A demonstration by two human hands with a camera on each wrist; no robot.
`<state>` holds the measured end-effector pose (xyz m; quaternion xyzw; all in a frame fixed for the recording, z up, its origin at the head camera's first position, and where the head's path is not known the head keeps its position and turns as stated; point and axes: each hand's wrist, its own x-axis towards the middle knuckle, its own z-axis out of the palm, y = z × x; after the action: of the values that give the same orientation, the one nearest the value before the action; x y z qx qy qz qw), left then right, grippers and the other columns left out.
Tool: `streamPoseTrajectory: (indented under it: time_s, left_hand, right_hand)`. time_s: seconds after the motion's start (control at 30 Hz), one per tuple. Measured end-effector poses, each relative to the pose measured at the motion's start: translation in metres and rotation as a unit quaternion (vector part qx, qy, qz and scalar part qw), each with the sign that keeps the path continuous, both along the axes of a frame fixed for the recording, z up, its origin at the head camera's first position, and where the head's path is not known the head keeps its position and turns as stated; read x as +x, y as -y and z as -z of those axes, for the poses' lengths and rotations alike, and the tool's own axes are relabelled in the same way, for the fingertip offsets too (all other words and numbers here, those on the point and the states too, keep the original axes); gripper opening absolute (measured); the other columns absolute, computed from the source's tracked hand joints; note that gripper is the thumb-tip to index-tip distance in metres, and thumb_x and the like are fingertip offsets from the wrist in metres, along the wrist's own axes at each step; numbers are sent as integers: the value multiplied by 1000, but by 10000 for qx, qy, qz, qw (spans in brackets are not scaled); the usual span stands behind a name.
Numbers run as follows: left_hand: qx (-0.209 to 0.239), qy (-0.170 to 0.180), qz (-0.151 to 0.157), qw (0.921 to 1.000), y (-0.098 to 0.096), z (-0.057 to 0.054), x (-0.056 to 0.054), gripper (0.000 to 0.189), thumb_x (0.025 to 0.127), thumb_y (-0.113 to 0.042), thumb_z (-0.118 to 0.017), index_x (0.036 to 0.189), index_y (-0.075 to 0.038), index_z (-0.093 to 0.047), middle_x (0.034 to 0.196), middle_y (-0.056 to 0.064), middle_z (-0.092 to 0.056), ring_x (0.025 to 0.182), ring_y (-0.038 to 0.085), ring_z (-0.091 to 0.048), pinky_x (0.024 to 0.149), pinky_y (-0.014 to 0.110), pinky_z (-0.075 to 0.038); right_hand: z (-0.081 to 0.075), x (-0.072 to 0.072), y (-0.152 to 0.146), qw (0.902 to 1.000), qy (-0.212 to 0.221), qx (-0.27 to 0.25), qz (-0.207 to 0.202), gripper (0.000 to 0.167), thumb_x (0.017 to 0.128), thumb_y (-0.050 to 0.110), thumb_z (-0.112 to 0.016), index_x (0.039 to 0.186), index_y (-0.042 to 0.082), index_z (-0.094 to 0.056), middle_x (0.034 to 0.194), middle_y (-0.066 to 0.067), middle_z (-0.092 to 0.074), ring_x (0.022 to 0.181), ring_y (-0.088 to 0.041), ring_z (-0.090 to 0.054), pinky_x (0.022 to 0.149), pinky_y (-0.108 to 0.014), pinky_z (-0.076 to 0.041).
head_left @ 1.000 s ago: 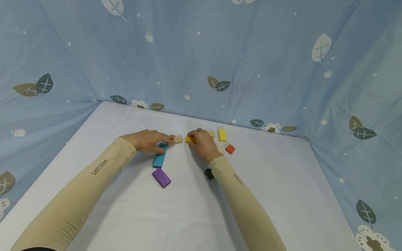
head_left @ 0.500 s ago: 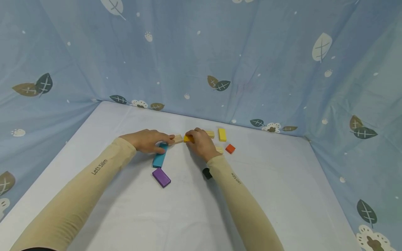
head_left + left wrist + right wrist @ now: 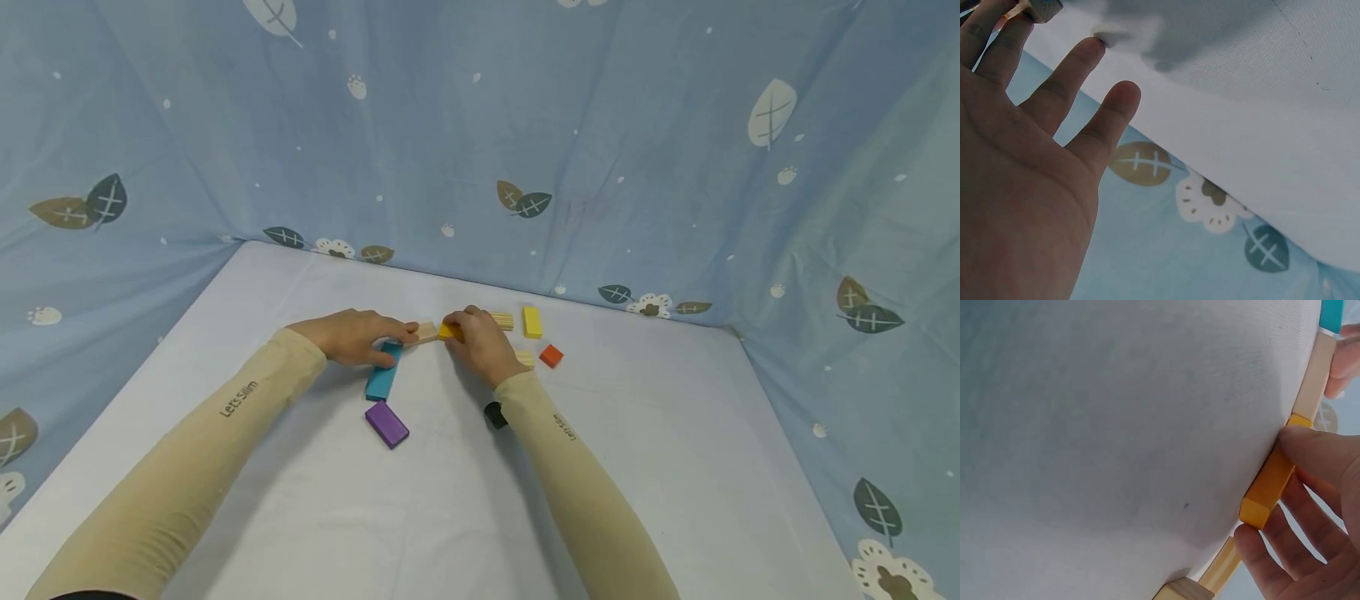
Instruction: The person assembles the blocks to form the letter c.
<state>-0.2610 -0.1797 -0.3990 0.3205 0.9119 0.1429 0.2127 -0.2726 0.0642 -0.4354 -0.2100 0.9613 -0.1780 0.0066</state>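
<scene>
My right hand (image 3: 486, 346) pinches a deep-yellow block (image 3: 1270, 478), thumb on one side and fingers on the other. The block's far end meets the end of a plain wooden block (image 3: 1315, 378). With its fingers extended, my left hand (image 3: 352, 337) touches that wooden block with its fingertips, while the thumb rests on a long blue block (image 3: 381, 381). In the left wrist view, the other fingers are spread over the white cloth. A purple block (image 3: 387, 425) lies at the near end of the blue one, forming a curved line of blocks.
Beyond my right hand lie a bright yellow block (image 3: 532, 322), a red block (image 3: 551, 356) and two pale wooden pieces, one farther back (image 3: 504, 321) and one partly behind the wrist (image 3: 525, 359). A patterned blue curtain (image 3: 450, 150) borders the white cloth (image 3: 420, 517).
My right hand has slid slightly left with the deep-yellow block, closing the gap to the plain wooden block. My left hand stays in place.
</scene>
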Motion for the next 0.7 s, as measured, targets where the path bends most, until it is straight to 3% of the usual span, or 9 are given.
streamPoseTrajectory:
  time_s: [0.7]
  left_hand:
    - [-51,45,31,10000,-2,-3,0,57,99,-27,-67,152,-17,-49,164,1,-33,147,38,-33,116,61,-28]
  right_hand:
    - [-1,2,-2,10000,83,-49,6,33,94,15,-74,127,12,-69,124,-4,-64,112,-18,-58,103,-29,-48]
